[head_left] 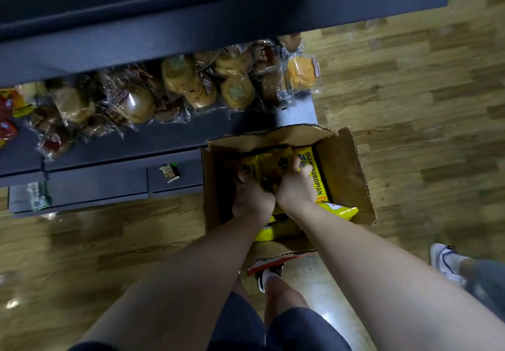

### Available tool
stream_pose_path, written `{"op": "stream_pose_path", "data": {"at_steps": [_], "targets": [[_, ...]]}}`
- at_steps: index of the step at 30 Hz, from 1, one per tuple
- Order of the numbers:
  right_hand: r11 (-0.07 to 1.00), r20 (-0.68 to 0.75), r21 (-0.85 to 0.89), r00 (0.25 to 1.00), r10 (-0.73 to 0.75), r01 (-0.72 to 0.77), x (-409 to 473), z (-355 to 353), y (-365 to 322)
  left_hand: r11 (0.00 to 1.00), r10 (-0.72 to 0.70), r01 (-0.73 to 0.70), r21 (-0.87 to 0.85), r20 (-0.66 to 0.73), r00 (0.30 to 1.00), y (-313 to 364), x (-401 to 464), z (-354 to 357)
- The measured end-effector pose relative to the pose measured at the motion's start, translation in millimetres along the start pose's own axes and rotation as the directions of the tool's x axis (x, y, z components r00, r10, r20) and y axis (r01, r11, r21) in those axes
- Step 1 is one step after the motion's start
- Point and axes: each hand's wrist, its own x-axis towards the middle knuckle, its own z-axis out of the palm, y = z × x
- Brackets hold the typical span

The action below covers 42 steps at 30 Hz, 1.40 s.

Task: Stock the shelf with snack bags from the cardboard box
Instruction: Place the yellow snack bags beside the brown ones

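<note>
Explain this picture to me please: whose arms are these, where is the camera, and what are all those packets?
No machine here: a person wears a wide-angle camera on the head, looking down, so you see their own two bare arms. There is only this one view. Both hands reach into an open cardboard box standing on the wooden floor. The left hand and the right hand both grip yellow snack bags inside the box; more yellow bags lie under them. Beyond the box is a dark shelf that carries wrapped buns in clear plastic, with a few red and yellow packets at its left end. At the bottom are the person's knees and a shoe; another shoe shows at the right edge.
</note>
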Motion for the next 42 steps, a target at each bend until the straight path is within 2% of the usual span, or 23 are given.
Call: {"op": "stream_pose_path", "data": {"at_steps": [4,10,14,19,29,36,42], "targets": [[0.998,0.094,0.03,0.994,0.05,-0.053,10.4,-1.4,1.3,0.997,-0.033,0.029,0.074,0.047,0.998,-4.5,2.0,-2.7],[0.996,0.159,0.081,0.987,0.034,-0.047,14.8,-8.0,6.9,0.983,-0.013,-0.006,0.182,0.1,0.995,-6.7,-2.3,-8.8],[0.99,0.143,0.127,0.989,0.038,-0.057,8.6,-19.1,6.3,0.991,-0.005,-0.008,0.131,0.101,0.995,-4.4,-3.8,-15.9],[0.989,0.09,0.145,0.996,-0.015,0.001,-3.2,-35.6,4.0,0.999,-0.03,0.028,0.022,0.105,0.994,-2.5,-6.7,-23.9],[0.985,0.077,0.134,0.989,-0.123,0.112,-29.3,-69.7,5.8,0.994,-0.035,0.049,-0.093,0.15,0.988,-0.2,-18.9,-45.9],[0.956,0.014,0.194,0.974,-0.228,0.221,-49.3,-94.4,5.4,0.965,0.128,-0.103,-0.241,0.094,0.987,-5.5,-36.2,-73.8],[0.893,-0.04,0.318,0.946,-0.322,0.317,-70.9,-121.7,-1.7,0.934,0.307,-0.32,-0.157,-0.1,0.946,-3.8,-68.1,-106.0]]}}
